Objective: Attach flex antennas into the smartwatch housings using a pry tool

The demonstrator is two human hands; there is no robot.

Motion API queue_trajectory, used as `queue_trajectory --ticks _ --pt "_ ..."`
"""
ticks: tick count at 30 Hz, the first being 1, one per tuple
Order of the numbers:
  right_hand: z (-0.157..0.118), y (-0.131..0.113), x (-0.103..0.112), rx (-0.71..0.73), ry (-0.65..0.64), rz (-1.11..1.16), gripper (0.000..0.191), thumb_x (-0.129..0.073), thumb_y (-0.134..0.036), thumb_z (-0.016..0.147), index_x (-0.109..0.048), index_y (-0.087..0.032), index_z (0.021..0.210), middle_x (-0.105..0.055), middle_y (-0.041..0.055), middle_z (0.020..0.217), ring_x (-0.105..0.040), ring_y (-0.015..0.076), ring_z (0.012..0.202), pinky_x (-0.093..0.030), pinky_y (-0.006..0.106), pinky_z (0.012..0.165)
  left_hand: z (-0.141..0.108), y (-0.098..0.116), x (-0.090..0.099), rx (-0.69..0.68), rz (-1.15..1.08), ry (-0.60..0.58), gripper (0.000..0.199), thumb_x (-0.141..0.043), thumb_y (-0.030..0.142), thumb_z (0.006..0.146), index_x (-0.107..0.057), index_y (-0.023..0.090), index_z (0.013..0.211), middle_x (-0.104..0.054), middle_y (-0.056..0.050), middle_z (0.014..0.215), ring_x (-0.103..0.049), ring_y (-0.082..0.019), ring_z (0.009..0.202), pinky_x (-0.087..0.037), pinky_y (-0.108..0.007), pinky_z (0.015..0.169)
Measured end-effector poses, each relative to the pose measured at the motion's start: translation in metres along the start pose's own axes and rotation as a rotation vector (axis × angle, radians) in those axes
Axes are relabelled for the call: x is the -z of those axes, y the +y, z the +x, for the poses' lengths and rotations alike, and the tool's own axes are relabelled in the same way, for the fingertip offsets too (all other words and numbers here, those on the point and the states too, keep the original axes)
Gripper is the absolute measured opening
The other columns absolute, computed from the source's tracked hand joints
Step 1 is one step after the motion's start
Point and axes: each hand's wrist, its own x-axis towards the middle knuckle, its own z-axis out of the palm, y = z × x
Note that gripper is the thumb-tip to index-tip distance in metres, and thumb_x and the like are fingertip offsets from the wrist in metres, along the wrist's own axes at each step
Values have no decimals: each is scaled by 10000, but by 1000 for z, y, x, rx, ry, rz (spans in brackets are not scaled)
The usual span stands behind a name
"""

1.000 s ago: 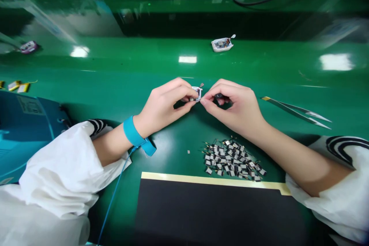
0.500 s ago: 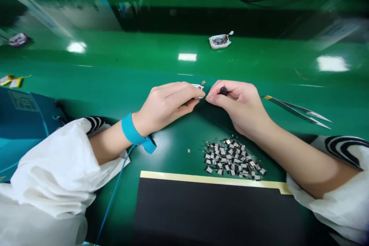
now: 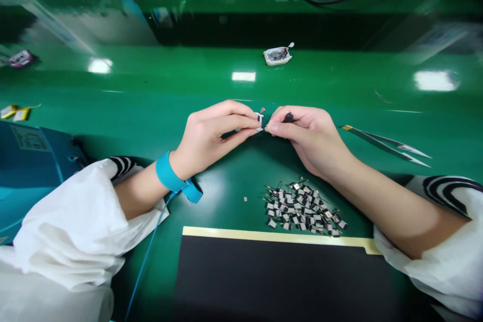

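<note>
One white casing (image 3: 260, 118), gripped by the left hand (image 3: 213, 133) well inside the table's (image 3: 222, 196) far edge, is now less covered, apparently easing access for the right hand (image 3: 309, 133), where a black piece (image 3: 289, 117) is held.

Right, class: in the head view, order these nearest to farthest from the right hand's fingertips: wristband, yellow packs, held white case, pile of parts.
1. White case: just left of the right hand, in the left hand.
2. Pile of parts: lower in the picture.
3. Wristband: left, beyond the left hand.
4. Yellow packs: far left edge.
</note>
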Motion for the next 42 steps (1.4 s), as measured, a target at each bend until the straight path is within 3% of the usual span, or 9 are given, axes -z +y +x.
queue_trajectory --ticks 3,5,8,11,17,21,33,42 --pt "0 1 3 19 -39 -108 85 -572 -165 697 -556 -165 613 -532 -19 614 -479 81 587 -411 221 569 0 -2 1 -11 10 -17 100 -557 189 795 -635 192 858 -654 -1 909 -610 -100 862 -499 -211 786" --pt "1 4 8 106 -60 -291 38 -587 -196 708 -566 -166 709 -551 -5 697 -453 78 579 -399 226 555 -1 -4 1 -13 29 -18 107 -548 188 802 -636 199 863 -660 8 890 -615 -95 844 -499 -198 768" --pt "4 11 13 292 -82 -596 331 -660 -232 660 -525 -173 956 -562 28 913 -456 90 634 -411 247 590 -1 -8 1 0 107 -44 116 -534 198 811 -639 209 858 -664 15 881 -623 -103 830 -500 -196 745" --pt "9 16 14 363 -128 -746 519 -682 -243 641 -444 -178 1097 -558 51 1027 -502 137 756 -432 280 659 -1 -10 0 14 189 -124 130 -514 209 823 -636 203 866 -663 12 889 -624 -118 841 -499 -206 744" --pt "13 18 12 309 -128 -740 464 -645 -195 677 -454 -211 1099 -593 22 991 -524 145 732 -443 309 664 0 -8 -4 -8 314 -195 151 -468 191 842 -612 202 890 -645 24 917 -608 -138 844 -489 -239 721" --pt "12 17 13 286 -126 -719 451 -661 -183 667 -475 -186 1078 -586 34 1020 -544 175 836 -449 337 739 0 -8 -5 12 299 -218 150 -474 189 838 -616 217 880 -636 27 924 -594 -158 854 -481 -274 723" --pt "11 13 14 252 -140 -731 353 -648 -259 704 -501 -218 1022 -571 11 956 -555 182 879 -466 321 726 0 -5 -4 -37 392 -236 161 -473 165 837 -598 220 922 -616 6 920 -570 -162 816 -471 -290 673" --pt "13 19 16 378 -135 -756 313 -622 -316 722 -486 -199 978 -570 -13 908 -563 140 818 -482 281 713 2 -5 -4 -117 489 -216 138 -498 159 824 -613 170 901 -635 -4 875 -577 -138 764 -465 -240 635"
